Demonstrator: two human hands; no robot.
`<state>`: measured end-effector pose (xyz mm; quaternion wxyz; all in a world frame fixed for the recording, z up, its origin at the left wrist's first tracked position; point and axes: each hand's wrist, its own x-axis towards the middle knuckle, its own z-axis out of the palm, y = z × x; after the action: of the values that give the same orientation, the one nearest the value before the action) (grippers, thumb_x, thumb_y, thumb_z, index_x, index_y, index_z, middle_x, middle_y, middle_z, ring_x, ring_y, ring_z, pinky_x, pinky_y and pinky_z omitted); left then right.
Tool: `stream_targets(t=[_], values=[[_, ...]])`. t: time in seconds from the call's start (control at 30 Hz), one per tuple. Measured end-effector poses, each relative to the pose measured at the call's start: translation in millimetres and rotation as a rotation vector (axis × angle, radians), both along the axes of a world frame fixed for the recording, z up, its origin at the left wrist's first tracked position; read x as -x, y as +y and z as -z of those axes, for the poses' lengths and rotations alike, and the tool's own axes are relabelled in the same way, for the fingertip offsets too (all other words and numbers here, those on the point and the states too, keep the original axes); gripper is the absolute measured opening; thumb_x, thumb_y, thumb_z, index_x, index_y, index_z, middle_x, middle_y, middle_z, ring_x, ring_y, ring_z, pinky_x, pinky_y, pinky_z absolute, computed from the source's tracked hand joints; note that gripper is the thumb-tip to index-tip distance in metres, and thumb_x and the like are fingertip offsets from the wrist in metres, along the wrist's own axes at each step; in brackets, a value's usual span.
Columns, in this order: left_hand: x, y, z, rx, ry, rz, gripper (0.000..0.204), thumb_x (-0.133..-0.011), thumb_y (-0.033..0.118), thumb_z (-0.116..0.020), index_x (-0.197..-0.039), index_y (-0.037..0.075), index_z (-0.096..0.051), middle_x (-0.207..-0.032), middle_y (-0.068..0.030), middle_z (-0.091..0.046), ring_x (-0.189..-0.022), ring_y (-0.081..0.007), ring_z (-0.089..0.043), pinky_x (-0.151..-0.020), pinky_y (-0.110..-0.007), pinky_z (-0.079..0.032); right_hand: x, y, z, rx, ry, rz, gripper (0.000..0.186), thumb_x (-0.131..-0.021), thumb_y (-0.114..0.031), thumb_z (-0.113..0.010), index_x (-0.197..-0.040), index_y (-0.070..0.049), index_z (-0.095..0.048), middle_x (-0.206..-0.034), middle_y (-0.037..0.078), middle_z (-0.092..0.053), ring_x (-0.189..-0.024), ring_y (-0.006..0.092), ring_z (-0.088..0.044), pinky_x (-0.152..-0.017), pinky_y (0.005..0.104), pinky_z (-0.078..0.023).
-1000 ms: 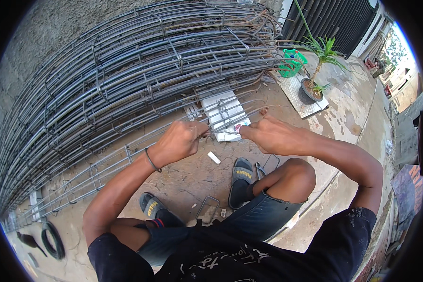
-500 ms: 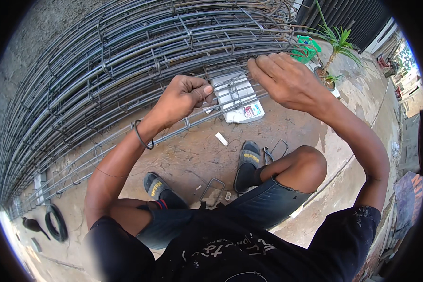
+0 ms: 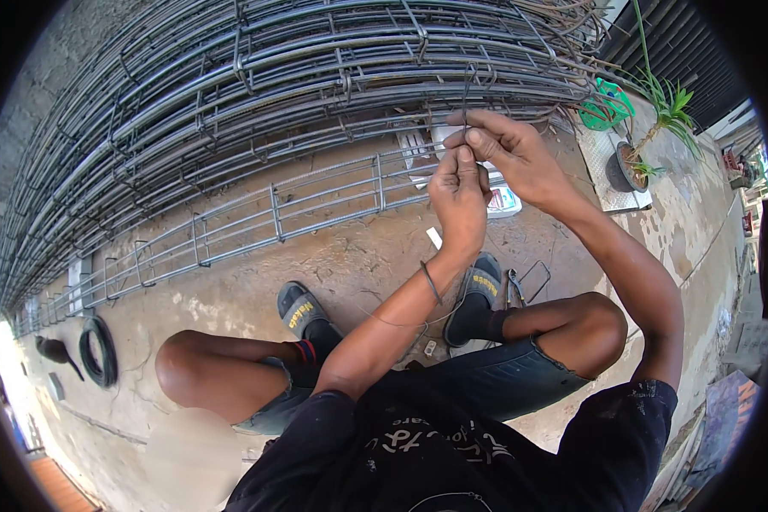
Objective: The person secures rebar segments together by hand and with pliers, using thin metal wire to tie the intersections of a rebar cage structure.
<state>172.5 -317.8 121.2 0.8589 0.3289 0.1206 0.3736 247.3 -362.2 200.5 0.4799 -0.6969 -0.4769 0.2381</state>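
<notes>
My left hand [image 3: 459, 203] and my right hand [image 3: 520, 162] meet fingertip to fingertip over the right part of a slim steel rebar cage [image 3: 282, 211]. Both are closed in a pinch on a thin dark tie wire [image 3: 466, 90]. One stretch of it rises above the fingers; a thin strand also curves below my left forearm. The exact spot where the fingers grip is partly hidden. Under the hands, partly covered, a white block [image 3: 449, 134] lies beneath the cage bars.
Stacked rebar cages [image 3: 316, 81] fill the far side. Pliers [image 3: 512, 286] and a bent stirrup [image 3: 538, 282] lie by my right foot. A wire coil [image 3: 99, 352] rests at the left. A green basket [image 3: 606, 107] and potted plant [image 3: 627, 166] stand at the far right.
My left hand has moved right, from over the cage bars to meet my right hand. The hands were apart before. The view has shifted, so more of the cage shows.
</notes>
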Motion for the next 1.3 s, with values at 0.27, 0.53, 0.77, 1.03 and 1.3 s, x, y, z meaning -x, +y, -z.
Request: stream_targets(t=[0.27,0.53,0.77,1.03,1.3], values=[[39,20,185,-0.429,0.475,0.100,0.038,-0.094,0.030,-0.054,-0.114,-0.002,-0.060,-0.098,-0.0091,-0.066,-0.089,-0.0120,-0.061,-0.076,-0.024,-0.047,-97,3,-2,-0.028,0.182,0.026,0.020,-0.093,-0.019,-0.054,-0.101,-0.002,-0.062,-0.079,0.005,-0.062,-0.069,0.0147,-0.056,-0.065,0.0297,-0.048],[80,89,259,0.305,0.566,-0.123,0.027,-0.092,0.017,-0.057,-0.115,0.003,-0.060,-0.097,-0.0083,-0.067,-0.073,-0.0135,-0.063,-0.057,-0.026,-0.047,-67,48,167,0.578,-0.845,-0.195,0.018,-0.084,-0.015,-0.058,-0.094,0.000,-0.062,-0.075,0.023,-0.061,-0.076,0.0410,-0.060,-0.069,0.0470,-0.047],[67,99,264,0.051,0.591,-0.007,0.023,-0.091,0.015,-0.058,-0.109,0.001,-0.064,-0.093,-0.0073,-0.066,-0.071,-0.0129,-0.062,-0.055,-0.025,-0.047,-33,88,238,0.539,-0.576,-0.328,0.018,-0.084,-0.018,-0.060,-0.093,-0.003,-0.066,-0.088,0.021,-0.064,-0.088,0.0387,-0.062,-0.077,0.0464,-0.049],[71,101,257,-0.094,0.725,-0.039,0.023,-0.085,0.019,-0.068,-0.089,-0.004,-0.068,-0.074,-0.0066,-0.066,-0.059,-0.0118,-0.060,-0.051,-0.024,-0.046,-23,85,236,0.601,-0.586,-0.276,0.018,-0.082,-0.012,-0.062,-0.095,-0.001,-0.066,-0.090,0.023,-0.063,-0.090,0.0390,-0.061,-0.078,0.0453,-0.049],[67,109,240,0.099,0.722,0.001,0.010,-0.080,0.005,-0.063,-0.074,-0.003,-0.065,-0.060,-0.0058,-0.059,-0.045,-0.0112,-0.051,-0.039,-0.026,-0.039,-6,102,252,0.774,-0.409,0.126,0.026,-0.079,-0.025,-0.068,-0.085,0.001,-0.068,-0.087,0.024,-0.065,-0.083,0.0360,-0.064,-0.074,0.0435,-0.048]])
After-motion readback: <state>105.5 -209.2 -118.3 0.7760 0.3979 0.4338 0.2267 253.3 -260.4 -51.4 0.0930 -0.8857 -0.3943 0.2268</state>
